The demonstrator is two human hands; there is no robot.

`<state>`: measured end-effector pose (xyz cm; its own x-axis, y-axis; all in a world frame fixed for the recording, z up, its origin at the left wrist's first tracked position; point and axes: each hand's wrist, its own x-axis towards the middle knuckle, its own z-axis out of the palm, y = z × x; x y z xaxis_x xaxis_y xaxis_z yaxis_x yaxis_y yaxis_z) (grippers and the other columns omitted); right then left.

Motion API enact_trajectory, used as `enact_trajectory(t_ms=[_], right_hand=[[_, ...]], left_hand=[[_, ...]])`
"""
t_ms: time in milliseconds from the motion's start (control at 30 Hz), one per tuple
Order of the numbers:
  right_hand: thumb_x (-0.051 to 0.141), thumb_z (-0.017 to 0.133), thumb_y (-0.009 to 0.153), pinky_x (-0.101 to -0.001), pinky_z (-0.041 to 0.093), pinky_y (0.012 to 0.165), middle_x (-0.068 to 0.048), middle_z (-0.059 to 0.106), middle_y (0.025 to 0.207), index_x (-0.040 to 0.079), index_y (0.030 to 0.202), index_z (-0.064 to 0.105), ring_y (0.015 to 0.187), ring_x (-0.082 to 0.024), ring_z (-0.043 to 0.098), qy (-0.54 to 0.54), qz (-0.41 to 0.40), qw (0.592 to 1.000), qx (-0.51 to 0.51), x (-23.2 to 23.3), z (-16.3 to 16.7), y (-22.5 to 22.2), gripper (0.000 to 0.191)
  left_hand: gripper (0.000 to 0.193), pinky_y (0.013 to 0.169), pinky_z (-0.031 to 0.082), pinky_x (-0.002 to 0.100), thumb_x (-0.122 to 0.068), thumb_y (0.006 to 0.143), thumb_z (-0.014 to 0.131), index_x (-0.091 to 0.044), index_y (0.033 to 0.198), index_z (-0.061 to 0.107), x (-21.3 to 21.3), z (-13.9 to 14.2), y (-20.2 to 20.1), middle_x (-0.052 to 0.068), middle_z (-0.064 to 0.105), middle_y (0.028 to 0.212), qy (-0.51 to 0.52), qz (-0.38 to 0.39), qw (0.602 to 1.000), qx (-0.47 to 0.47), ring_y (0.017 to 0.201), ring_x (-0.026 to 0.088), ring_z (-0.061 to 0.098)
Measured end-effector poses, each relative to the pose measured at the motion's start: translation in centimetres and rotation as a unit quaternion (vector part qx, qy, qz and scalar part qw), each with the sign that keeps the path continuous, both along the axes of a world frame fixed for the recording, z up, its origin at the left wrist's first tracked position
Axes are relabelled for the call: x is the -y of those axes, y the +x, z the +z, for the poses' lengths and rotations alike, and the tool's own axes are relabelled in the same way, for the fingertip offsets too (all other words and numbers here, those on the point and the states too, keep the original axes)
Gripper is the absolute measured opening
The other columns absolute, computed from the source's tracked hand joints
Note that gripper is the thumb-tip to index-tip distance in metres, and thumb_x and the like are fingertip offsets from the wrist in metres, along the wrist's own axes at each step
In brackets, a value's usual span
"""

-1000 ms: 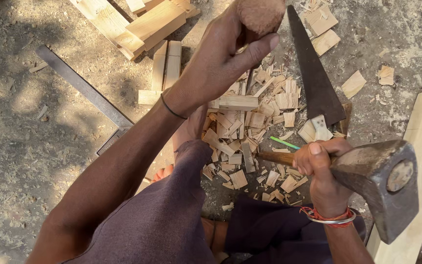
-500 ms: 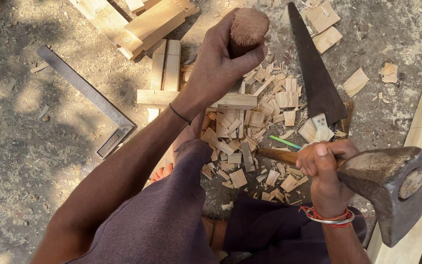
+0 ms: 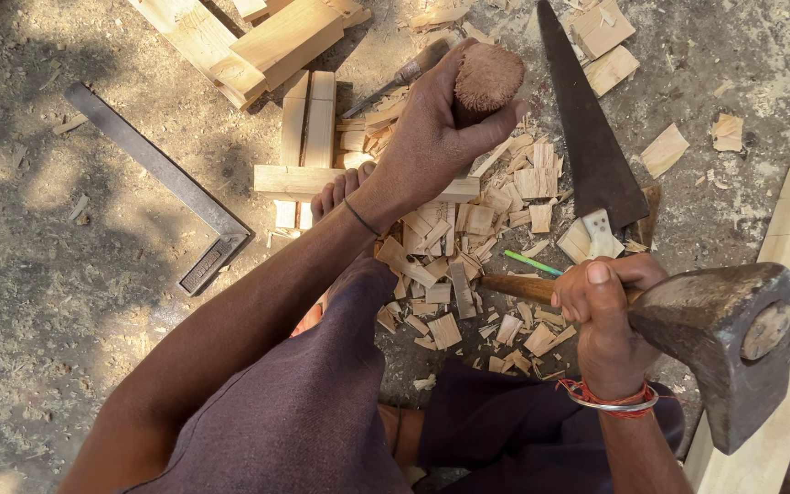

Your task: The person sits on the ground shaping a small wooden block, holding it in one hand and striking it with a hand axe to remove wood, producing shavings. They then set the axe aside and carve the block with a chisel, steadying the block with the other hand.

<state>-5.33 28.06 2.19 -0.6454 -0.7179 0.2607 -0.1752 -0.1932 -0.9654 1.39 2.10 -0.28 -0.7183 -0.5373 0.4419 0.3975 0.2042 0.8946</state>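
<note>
The left hand clenches a chisel's frayed handle; the right hand grips the raised axe; many wood chips lie cut; chiselling looks unfinished.

No packages, labels, signs or screens showing in head view. Nothing printed or boxed lying among wood pieces and tools on ground.
</note>
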Motion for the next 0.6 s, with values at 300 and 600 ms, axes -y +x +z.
enact_trajectory(t_ms=[300, 600], right_hand=[[0.013, 0.053, 0.115, -0.0346, 0.051, 0.069, -0.003, 0.047, 0.067, 0.006, 0.090, 0.047, 0.062, -0.011, 0.046, 0.012, 0.036, 0.999, 0.010, -0.4, -0.8, -0.5, 0.027], [0.011, 0.055, 0.106, -0.0353, 0.042, 0.050, -0.002, 0.045, 0.056, 0.008, 0.080, 0.049, 0.046, -0.013, 0.045, 0.032, -0.069, 0.996, -0.040, 0.1, 9.2, -4.3, 0.026]], left_hand=[[0.046, 0.081, 0.065, 0.031, -0.031, 0.092, 0.083, -0.002, 0.123, 0.065, -0.5, 0.3, -1.8, 0.008, 0.074, 0.102, -0.093, 0.051, 0.991, 0.086, 0.088, 0.015, 0.076], [0.041, 0.089, 0.067, 0.028, -0.026, 0.094, 0.079, -0.001, 0.123, 0.064, -0.7, 0.5, -1.6, 0.006, 0.076, 0.108, 0.010, -0.027, 0.999, 0.040, 0.094, 0.010, 0.075]])
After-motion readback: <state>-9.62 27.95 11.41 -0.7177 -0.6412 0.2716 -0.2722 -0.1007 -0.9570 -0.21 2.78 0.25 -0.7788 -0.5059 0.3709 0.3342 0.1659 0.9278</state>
